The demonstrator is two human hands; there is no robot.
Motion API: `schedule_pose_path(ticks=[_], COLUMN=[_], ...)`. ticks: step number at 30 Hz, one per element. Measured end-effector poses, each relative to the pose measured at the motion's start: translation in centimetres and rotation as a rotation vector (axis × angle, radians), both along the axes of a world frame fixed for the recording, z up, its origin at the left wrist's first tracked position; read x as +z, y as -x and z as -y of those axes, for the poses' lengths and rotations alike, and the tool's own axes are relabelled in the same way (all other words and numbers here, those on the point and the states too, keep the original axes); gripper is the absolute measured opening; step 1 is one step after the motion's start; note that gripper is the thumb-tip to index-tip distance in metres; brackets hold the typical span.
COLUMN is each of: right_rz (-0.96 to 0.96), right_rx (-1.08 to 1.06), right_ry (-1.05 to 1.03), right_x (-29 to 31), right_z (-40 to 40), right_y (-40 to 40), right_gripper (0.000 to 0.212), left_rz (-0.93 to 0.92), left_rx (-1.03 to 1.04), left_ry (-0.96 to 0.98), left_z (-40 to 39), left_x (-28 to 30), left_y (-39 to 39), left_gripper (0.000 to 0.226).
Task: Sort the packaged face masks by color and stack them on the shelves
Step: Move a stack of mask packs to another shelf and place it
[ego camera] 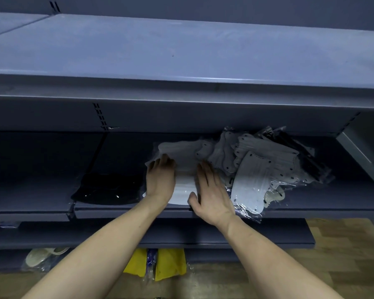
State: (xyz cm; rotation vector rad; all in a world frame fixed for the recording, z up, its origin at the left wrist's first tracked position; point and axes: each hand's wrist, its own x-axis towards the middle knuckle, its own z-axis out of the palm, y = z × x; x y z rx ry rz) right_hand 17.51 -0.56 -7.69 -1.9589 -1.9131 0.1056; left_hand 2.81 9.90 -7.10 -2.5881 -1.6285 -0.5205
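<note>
On the middle shelf (311, 203) lies a small stack of white packaged masks (185, 169). My left hand (160, 180) rests on its left side and my right hand (209, 190) on its right side, both with straight fingers laid flat. A stack of black packaged masks (108, 188) sits just left of the white stack. To the right lies a loose heap of white and grey packaged masks (257, 167), with black packaged masks (304, 156) at its far right.
The upper shelf (181, 50) juts out above the hands and shades the middle one. A lower shelf (203, 236) sits below. On the floor lie yellow packaged masks (171, 264) and a pale packaged mask (41, 255). A shelf bracket (358, 152) angles down at right.
</note>
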Motion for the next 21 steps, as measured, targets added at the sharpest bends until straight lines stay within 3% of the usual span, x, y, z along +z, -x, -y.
schedule_pose_path(ticks=[5, 11, 17, 21], right_rz=[0.042, 0.138, 0.102, 0.133], right_rx=[0.027, 0.098, 0.115, 0.179], right_ry=[-0.009, 0.022, -0.069, -0.071], right_x=[-0.2, -0.8, -1.1, -1.3], right_z=[0.0, -0.1, 0.2, 0.3], right_y=[-0.2, -0.4, -0.3, -0.3], right_gripper=[0.078, 0.073, 0.056, 0.053], left_rz=[0.06, 0.105, 0.086, 0.133], left_rx=[-0.078, -0.215, -0.208, -0.246], left_ry=[-0.065, -0.047, -0.047, -0.041], left_z=[2.2, 4.5, 4.9, 4.7], left_x=[-0.5, -1.0, -2.1, -1.7], left_y=[2.2, 3.9, 4.4, 4.3], left_gripper=[0.03, 0.018, 0.042, 0.037])
